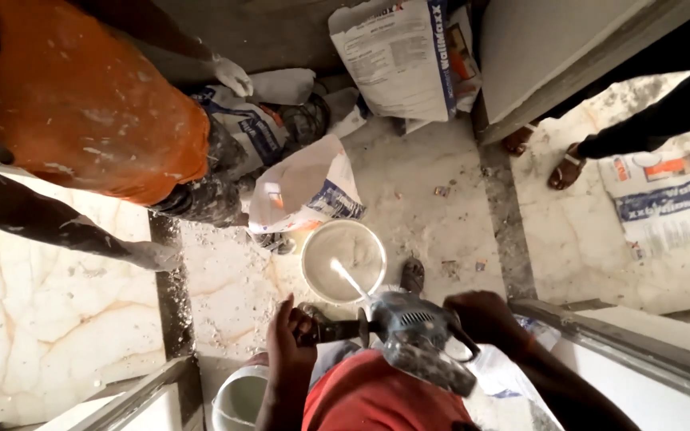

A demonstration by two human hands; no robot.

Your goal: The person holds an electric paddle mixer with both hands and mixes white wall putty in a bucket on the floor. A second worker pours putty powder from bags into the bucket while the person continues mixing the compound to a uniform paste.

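We've got our left hand (287,339) wrapped around the side grip and our right hand (485,315) clenched on the handle of the mixer drill (417,335), so keep its shaft (350,281) upright, centred in the bucket (343,261) of grey mix on the floor just ahead.

We see a grey mix in the white bucket (343,261). The co-worker's shirt (89,104) is orange, and the floor (49,311) is cream marble, veined.

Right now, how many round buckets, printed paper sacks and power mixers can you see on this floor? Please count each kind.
Round buckets: 2 (grey mix-filled bucket, white bucket)
Printed paper sacks: 4 (upright, tilted over the bucket, behind the co-worker, flat at right)
Grey power mixers: 1, held by left hand and right hand
Total: 7
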